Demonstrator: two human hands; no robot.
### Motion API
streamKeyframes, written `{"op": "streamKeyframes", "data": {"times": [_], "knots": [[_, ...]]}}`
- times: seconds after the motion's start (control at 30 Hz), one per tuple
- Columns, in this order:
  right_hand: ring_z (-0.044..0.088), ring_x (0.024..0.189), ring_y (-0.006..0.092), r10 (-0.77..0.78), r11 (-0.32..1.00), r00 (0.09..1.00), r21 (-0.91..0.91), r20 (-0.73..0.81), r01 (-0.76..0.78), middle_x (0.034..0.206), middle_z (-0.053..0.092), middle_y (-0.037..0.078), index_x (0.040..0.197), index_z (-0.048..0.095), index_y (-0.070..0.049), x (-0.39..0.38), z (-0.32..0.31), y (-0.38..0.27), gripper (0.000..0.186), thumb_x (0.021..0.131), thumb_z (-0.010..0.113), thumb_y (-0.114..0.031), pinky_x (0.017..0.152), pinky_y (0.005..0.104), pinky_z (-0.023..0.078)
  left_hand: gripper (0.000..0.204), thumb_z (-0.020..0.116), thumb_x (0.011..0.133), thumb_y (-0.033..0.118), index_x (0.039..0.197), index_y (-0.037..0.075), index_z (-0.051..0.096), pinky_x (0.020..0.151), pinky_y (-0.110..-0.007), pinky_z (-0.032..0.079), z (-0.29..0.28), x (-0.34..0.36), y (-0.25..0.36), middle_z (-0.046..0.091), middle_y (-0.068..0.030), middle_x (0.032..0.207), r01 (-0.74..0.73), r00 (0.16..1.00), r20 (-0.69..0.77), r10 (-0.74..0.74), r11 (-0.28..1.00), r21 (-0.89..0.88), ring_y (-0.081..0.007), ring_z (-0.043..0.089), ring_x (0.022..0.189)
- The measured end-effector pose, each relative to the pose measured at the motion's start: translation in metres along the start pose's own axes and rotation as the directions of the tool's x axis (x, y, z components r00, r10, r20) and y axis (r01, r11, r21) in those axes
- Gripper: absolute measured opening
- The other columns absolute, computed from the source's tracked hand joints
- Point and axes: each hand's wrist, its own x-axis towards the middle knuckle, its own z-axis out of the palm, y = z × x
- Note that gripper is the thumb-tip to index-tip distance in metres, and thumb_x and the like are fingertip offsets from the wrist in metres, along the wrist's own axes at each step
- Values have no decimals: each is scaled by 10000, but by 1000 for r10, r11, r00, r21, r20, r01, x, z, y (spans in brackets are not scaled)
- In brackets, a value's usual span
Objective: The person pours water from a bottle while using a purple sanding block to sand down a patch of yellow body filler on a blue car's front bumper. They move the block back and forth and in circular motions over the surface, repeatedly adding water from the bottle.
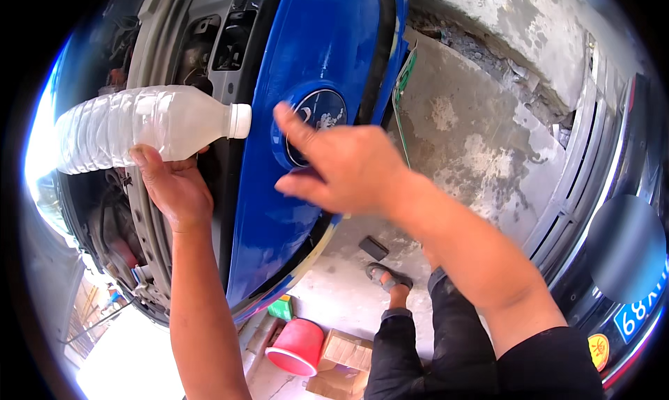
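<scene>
the clear bottle (139,118) lay sideways above the engine bay (104,222), grasped from below by your left hand (180,187), its long axis running rightward to the white cap (240,121). beyond, apart from it, your right hand (352,168) was unclenched and empty.

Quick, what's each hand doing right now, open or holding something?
Left hand: closed around the plastic bottle.
Right hand: open, no object visible in it, apart from the white cap.
</scene>
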Motion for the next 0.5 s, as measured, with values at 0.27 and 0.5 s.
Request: {"op": "streamKeyframes", "data": {"times": [0.27, 0.5], "knots": [[644, 616, 244, 174, 983, 970, -31, -169, -182, 731, 657, 70, 1378, 480, -97, -3, 6, 7, 668, 834, 657, -442, 543, 347, 518, 622, 397, 964, 558, 1256, 15, 478, 768, -336, 476, 2, -4, 2, 633, -114, 1088, -40, 997, 57, 42, 999, -29, -222, 615, 911], [638, 627, 261, 253, 967, 962, 48, -104, -249, 697, 634, 67, 1363, 487, -118, -19, 17, -35, 635, 838, 654, -434, 554, 359, 503, 636, 395, 964, 564, 1222, -7, 503, 759, -309, 469, 4, -1, 6, 629, -117, 1096, -35, 994, 103, 34, 999, 9, -208, 609, 923]]}}
